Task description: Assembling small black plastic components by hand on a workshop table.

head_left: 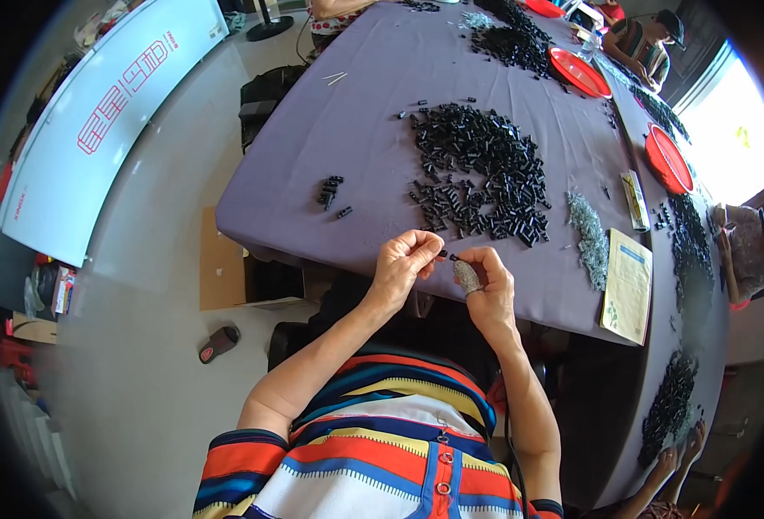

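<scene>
Over the near edge of the table, my left hand (403,266) pinches a small black cylindrical piece (442,253) between thumb and fingertips. Close beside it, my right hand (492,290) is closed around another tiny black part (453,257). The two parts nearly meet; whether they touch is too small to tell. A grey, rough-looking wrap (466,277) covers what seems to be my right thumb. Just beyond both hands lies a big heap of black cylindrical pieces (477,164). A few more black pieces (330,192) sit apart on the left.
A purple-grey cloth (313,156) covers the table. To the right are a pile of small clear pieces (588,238), a yellowish booklet (627,285) and a narrow box (635,201). Red trays (579,73) and more black heaps stand farther off. Other people (645,48) work around the table.
</scene>
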A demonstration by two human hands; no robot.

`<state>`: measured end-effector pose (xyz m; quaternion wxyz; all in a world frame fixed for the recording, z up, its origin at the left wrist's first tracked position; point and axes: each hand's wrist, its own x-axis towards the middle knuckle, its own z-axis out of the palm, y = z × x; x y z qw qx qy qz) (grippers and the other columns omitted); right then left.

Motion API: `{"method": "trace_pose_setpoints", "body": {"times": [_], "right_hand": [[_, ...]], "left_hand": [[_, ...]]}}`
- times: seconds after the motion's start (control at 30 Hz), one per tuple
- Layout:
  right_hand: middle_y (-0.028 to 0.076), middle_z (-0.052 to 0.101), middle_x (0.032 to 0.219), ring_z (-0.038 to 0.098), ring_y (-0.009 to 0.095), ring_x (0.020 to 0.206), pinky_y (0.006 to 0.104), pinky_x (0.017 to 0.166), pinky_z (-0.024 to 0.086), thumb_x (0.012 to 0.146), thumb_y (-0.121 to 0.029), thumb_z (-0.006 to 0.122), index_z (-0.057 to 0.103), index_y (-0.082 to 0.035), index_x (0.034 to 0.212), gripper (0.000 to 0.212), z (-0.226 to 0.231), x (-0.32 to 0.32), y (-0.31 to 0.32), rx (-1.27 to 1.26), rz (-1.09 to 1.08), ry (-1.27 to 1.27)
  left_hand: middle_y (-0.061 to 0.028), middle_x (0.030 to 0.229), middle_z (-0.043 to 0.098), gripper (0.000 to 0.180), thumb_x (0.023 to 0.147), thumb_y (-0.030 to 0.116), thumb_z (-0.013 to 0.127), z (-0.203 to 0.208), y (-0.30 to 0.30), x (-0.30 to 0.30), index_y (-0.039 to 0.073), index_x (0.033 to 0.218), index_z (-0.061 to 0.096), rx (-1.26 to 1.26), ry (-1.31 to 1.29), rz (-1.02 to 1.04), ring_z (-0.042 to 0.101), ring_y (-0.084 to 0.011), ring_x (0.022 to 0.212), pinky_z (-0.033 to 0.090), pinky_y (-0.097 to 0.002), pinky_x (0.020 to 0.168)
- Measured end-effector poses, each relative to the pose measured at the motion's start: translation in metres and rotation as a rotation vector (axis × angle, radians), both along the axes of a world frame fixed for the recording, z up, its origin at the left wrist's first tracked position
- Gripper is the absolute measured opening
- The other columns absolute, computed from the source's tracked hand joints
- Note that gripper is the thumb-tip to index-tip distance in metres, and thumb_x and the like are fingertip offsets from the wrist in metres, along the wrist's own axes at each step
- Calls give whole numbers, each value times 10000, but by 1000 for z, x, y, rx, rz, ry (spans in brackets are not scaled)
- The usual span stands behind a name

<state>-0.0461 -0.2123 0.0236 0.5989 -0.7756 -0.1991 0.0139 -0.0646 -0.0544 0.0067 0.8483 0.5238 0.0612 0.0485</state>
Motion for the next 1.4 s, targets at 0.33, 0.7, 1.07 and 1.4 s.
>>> {"method": "trace_pose_setpoints", "body": {"times": [0.33, 0.7, 1.07, 1.4], "right_hand": [[78, 611, 833, 596, 135, 772, 264, 707, 475, 699, 148, 570, 572, 0, 946, 288, 3, -1, -4, 3, -6, -27], [46, 601, 862, 590, 118, 825, 237, 748, 461, 704, 170, 525, 572, 3, 954, 304, 3, 2, -6, 92, 38, 7], [30, 618, 862, 598, 92, 746, 231, 686, 491, 843, 82, 541, 562, -6, 965, 152, -18, 8, -5, 231, 52, 276], [56, 621, 852, 612, 123, 743, 248, 710, 503, 848, 124, 490, 557, 6, 987, 195, -1, 4, -6, 220, 13, 279]], "left_hand": [[19, 706, 570, 126, 906, 159, 618, 3, -3, -2, 36, 890, 639, 51, 13, -13, 484, -40, 590, 393, -190, 547], [25, 766, 626, 115, 886, 131, 638, 7, -3, -6, 39, 948, 668, 307, -37, -138, 506, -30, 645, 424, -186, 579], [42, 736, 607, 90, 891, 108, 624, 0, -8, -7, 43, 933, 669, 267, -24, -127, 470, -9, 621, 391, -174, 551], [8, 723, 602, 110, 894, 151, 630, -1, -3, -1, 41, 896, 636, 60, 1, -48, 479, -35, 577, 395, -181, 522]]}}
